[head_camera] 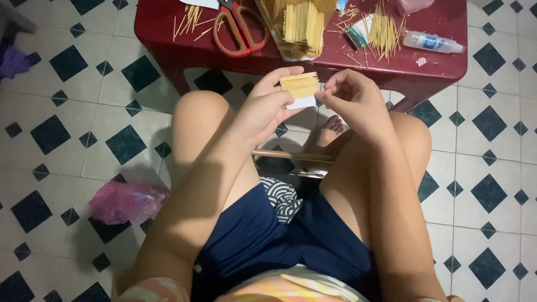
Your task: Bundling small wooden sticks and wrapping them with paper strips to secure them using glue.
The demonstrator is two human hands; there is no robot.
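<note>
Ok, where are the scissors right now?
In the head view, the red-handled scissors lie on the dark red table, toward its left, between loose sticks and the big stick bundle, untouched by either hand.

table (442, 67) dark red | scissors (240, 31) red-handled | sticks (300, 85) pale yellow | floor (67, 112) white, navy diamonds | bag (126, 201) near left, pink | shorts (268, 240) navy
</note>
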